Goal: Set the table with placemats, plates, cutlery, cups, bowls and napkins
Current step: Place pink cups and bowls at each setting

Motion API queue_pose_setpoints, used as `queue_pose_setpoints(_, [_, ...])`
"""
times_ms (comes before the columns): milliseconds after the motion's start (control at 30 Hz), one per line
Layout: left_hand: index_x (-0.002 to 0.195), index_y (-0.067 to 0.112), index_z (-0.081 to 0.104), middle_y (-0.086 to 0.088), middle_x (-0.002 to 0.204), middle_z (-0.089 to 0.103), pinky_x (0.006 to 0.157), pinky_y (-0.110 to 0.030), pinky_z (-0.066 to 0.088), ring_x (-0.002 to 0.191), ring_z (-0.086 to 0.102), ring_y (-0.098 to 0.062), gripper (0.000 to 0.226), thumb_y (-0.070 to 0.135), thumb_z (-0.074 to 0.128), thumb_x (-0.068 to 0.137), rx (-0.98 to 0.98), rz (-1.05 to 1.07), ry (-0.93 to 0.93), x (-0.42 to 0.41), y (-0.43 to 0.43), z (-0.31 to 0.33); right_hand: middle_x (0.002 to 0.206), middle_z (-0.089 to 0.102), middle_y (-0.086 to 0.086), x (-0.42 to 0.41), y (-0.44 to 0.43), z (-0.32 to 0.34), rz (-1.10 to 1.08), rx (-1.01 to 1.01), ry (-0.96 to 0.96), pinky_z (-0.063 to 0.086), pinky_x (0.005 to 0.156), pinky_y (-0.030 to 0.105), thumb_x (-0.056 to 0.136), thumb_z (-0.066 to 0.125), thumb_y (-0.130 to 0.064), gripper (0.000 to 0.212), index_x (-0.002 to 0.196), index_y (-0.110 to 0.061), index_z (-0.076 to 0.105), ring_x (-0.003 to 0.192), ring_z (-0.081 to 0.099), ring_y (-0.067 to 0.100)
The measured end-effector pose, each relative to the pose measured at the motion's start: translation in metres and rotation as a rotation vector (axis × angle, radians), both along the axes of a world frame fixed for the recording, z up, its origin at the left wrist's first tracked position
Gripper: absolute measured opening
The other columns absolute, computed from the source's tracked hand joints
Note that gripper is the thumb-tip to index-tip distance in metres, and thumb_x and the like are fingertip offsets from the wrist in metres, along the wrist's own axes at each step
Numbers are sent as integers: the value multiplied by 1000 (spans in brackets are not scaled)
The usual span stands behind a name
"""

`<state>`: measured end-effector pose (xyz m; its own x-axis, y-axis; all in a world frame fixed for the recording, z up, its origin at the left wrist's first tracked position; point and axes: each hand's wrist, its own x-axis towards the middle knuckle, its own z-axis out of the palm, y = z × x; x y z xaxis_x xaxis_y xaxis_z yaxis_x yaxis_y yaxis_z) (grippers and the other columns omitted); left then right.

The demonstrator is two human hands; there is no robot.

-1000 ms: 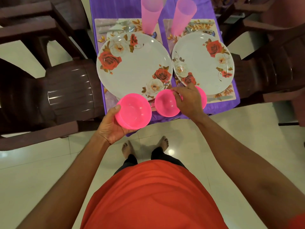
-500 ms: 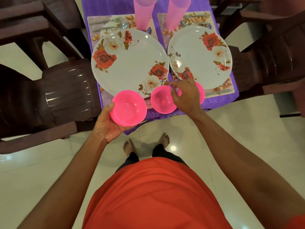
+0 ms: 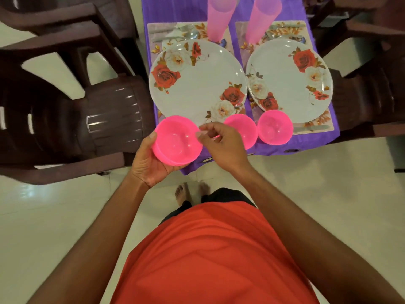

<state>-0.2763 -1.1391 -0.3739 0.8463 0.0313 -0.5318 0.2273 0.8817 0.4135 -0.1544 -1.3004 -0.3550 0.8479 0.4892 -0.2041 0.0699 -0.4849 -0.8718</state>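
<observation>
- Pink held bowl (image 3: 177, 140) rests in the left hand (image 3: 151, 165), whose fingers cup its underside with the thumb on the left rim. It is over the worktop's (image 3: 306, 141) near-left corner, as it was half a second ago.
- Right hand (image 3: 223, 148) has left the middle bowl (image 3: 245, 130) and come to the held bowl's right rim. Its fingers are curled, thumb and forefinger close together; whether they pinch the rim cannot be told.
- Middle bowl and right bowl (image 3: 275, 127) stand along the near edge, before the flowered plates (image 3: 197, 84).
- Right bowl, earlier half hidden, now shows whole.
</observation>
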Motion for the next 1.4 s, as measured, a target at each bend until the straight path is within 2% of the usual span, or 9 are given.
queue_pose_setpoints(100, [145, 23, 46, -14, 137, 56, 88, -60, 55, 122, 56, -37, 115, 55, 94, 47, 82, 48, 38, -19, 13, 9, 70, 61, -16, -23, 31, -3, 56, -15, 19, 46, 59, 19, 81, 82, -23, 22, 101, -21, 74, 60, 55, 0])
queue_pose_setpoints(233, [137, 25, 52, -13, 129, 62, 90, -61, 51, 115, 61, -35, 113, 57, 96, 38, 120, 185, 108, -55, 31, 19, 73, 69, -7, -42, 74, -3, 159, -18, 27, 54, 63, 35, 77, 79, -15, 13, 89, -19, 75, 65, 64, 14])
queue_pose_setpoints(400, [130, 25, 58, -10, 119, 70, 79, -52, 59, 106, 68, -30, 104, 60, 94, 39, 157, 338, 115, -101, 61, 28, 72, 70, -5, -70, 133, 5, 351, -10, -87, 51, 53, 24, 87, 70, -16, 6, 88, -20, 74, 61, 63, 6])
queue_pose_setpoints(533, [128, 28, 62, -9, 117, 71, 79, -51, 60, 106, 68, -31, 97, 57, 95, 41, 166, 453, 85, -141, 110, 27, 80, 72, -8, -100, 193, 9, 358, -22, -121, 56, 69, 38, 89, 68, -22, 7, 93, -24, 73, 74, 67, 12])
queue_pose_setpoints(700, [127, 30, 65, -7, 116, 70, 67, -43, 60, 103, 69, -28, 92, 58, 93, 44, 234, 507, 61, -203, 210, 25, 85, 73, -15, -170, 294, 9, 346, -21, -128, 58, 77, 38, 89, 68, -22, 12, 99, -26, 75, 80, 69, 8])
queue_pose_setpoints(900, [130, 33, 59, -8, 129, 64, 70, -45, 59, 112, 65, -28, 75, 56, 81, 62, 360, 386, 62, -274, 349, 47, 89, 74, -15, -262, 417, 23, 154, -15, -146, 60, 77, 45, 89, 68, -26, 13, 99, -27, 76, 84, 71, 6])
queue_pose_setpoints(1033, [141, 29, 51, -11, 139, 56, 82, -54, 57, 124, 58, -33, 79, 53, 74, 69, 387, 248, 32, -292, 434, 70, 88, 73, -15, -298, 481, 48, 30, 59, -156, 60, 77, 40, 94, 67, -22, 11, 99, -29, 74, 83, 70, 4])
queue_pose_setpoints(1200, [137, 29, 55, -9, 135, 61, 88, -59, 56, 121, 62, -32, 82, 55, 76, 62, 397, 137, 35, -271, 533, 89, 84, 72, -19, -299, 571, 62, -133, 157, -113, 56, 72, 26, 95, 67, -20, 18, 89, -38, 68, 79, 68, -3])
queue_pose_setpoints(1400, [132, 28, 57, -8, 127, 66, 85, -56, 58, 115, 66, -31, 81, 56, 77, 59, 472, 42, 54, -224, 674, 87, 85, 73, -16, -266, 709, 47, -288, 229, -64, 57, 73, 26, 93, 67, -16, 23, 87, -38, 69, 82, 70, 2])
